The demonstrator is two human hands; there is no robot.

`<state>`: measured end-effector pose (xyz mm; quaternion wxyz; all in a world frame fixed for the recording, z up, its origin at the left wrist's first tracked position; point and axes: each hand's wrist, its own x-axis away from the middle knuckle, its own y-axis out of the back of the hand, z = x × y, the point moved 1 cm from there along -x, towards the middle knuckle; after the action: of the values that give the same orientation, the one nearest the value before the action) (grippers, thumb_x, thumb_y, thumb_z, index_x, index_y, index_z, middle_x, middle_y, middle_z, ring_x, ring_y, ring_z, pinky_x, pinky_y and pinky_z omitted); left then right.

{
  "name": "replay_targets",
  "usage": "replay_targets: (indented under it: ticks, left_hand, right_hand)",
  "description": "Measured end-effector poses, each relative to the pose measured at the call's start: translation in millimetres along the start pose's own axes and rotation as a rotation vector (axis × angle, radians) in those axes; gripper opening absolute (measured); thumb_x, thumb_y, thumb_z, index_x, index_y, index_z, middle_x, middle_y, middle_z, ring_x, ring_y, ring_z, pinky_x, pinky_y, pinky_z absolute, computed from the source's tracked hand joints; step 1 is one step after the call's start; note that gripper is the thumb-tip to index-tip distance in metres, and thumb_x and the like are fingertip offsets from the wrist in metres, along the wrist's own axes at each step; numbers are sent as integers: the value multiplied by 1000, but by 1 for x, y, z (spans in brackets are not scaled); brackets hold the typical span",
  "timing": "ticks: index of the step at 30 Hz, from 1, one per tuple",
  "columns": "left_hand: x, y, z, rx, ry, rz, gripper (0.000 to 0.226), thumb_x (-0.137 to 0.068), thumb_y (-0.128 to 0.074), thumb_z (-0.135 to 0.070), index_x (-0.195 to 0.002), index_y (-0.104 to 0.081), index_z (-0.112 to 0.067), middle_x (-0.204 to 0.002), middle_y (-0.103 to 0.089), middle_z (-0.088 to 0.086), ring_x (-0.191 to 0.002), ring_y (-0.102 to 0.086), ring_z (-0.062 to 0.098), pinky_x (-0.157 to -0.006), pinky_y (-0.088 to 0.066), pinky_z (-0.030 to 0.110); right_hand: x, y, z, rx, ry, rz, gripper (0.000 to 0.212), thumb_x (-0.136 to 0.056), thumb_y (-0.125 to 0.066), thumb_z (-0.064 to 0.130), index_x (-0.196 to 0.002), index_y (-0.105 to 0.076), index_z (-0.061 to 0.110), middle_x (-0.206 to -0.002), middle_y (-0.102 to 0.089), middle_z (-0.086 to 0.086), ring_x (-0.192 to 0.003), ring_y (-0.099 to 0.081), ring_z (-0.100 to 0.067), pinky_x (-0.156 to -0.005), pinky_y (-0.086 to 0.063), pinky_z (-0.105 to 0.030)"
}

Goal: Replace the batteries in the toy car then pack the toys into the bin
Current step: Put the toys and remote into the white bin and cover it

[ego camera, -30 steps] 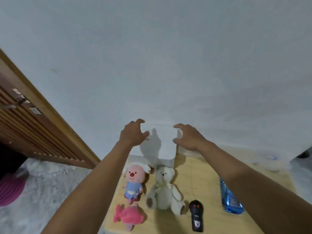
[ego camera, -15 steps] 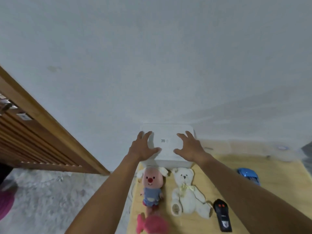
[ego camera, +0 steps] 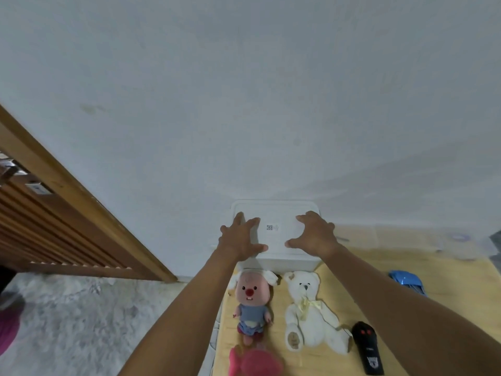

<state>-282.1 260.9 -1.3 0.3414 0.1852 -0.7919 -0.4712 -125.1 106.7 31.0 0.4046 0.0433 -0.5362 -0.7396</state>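
Observation:
A white lidded bin (ego camera: pixel 275 213) stands against the wall at the far end of a yellow mat (ego camera: pixel 439 270). My left hand (ego camera: pixel 240 237) and my right hand (ego camera: pixel 314 234) hover spread over the lid's left and right sides, fingers apart, holding nothing. Nearer me lie a pink plush in blue clothes (ego camera: pixel 250 302), a white teddy bear (ego camera: pixel 309 308), a pink fish plush (ego camera: pixel 254 362), and a black remote control (ego camera: pixel 367 346). The blue toy car (ego camera: pixel 406 280) peeks out beyond my right forearm, partly hidden.
A white wall rises directly behind the bin. A wooden slatted door and frame (ego camera: pixel 54 213) stand at the left. Grey carpet (ego camera: pixel 81 321) lies left of the mat. Something pink (ego camera: pixel 6 329) shows at the far left edge.
The view has tilted down, so the bin's lid now shows. Both hands have spread wider over the lid, fingers more apart.

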Motion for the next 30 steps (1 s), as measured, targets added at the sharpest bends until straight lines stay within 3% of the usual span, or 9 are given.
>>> replay_targets:
  ticks: [10, 17, 22, 30]
  left_hand:
    - [1, 6, -3, 0, -31, 22, 91, -82, -71, -67, -158, -30, -40, -168, -12, 4, -146, -33, 35, -115, -25, 46]
    - [3, 0, -1, -27, -1, 16, 94, -78, -65, -75, -156, -21, -47, -168, -6, 1, -139, -37, 42, -109, -36, 51]
    - [8, 6, 0, -5, -12, -15, 98, -78, -64, -75, -158, -16, -44, -170, 0, 0, -141, -37, 43, -114, -34, 52]
    - [31, 23, -13, -4, -32, -55, 100, -77, -71, -70, -158, -22, -38, -167, -12, 0, -142, -37, 38, -112, -33, 49]
  right_hand:
    - [-4, 17, 4, -71, -45, 18, 97, -58, -92, 48, -143, -49, 28, -144, -44, 6, -133, -34, -27, -92, -38, -33]
    - [18, 0, 5, 85, 3, -5, 95, -77, -72, 58, -156, -27, 32, -164, -15, 13, -138, -27, -38, -105, -40, -44]
    - [27, 4, 9, 90, 44, -59, 92, -78, -69, 60, -156, -27, 35, -166, -11, 13, -139, -27, -37, -106, -39, -45]
    - [48, 14, 10, 100, 77, -69, 87, -81, -67, 56, -155, -27, 38, -166, -10, 14, -139, -26, -37, -108, -36, -46]
